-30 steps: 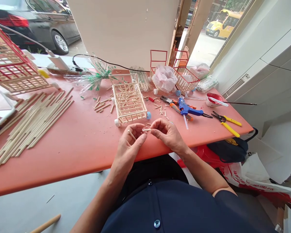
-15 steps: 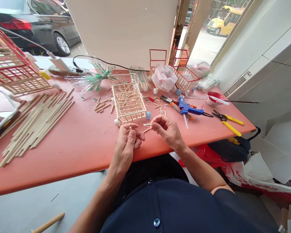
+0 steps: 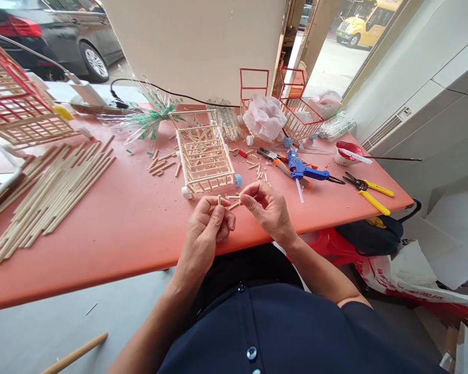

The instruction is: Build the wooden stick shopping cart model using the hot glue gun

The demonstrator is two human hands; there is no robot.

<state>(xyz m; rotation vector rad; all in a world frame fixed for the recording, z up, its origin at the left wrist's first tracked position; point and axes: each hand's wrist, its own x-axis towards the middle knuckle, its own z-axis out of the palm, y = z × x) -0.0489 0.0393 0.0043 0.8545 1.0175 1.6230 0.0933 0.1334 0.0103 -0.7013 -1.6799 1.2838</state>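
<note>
My left hand (image 3: 208,223) pinches a short wooden stick (image 3: 219,200) upright between thumb and forefinger, close to the front edge of the table. Just right of it, my right hand (image 3: 265,208) grips another short wooden stick (image 3: 233,197) in its fingertips, pointing left toward the first. The two sticks are very near each other; whether they touch I cannot tell. Right behind my hands stands a small cart (image 3: 206,156) built of bare wooden sticks, with white and blue caps for wheels. A loose stick piece (image 3: 234,206) lies on the table beneath my right fingertips.
Long wooden sticks (image 3: 54,192) lie in a pile at left, beside a red-painted stick frame (image 3: 19,98). To the right are a blue glue gun (image 3: 304,170), pliers (image 3: 271,154), yellow-handled wire strippers (image 3: 368,192) and a cup of red paint (image 3: 345,153). Red carts (image 3: 300,117) stand behind.
My two hands have come closer together, bringing the right stick near the left one. The left stick now shows more upright above my thumb. The view has shifted slightly.
</note>
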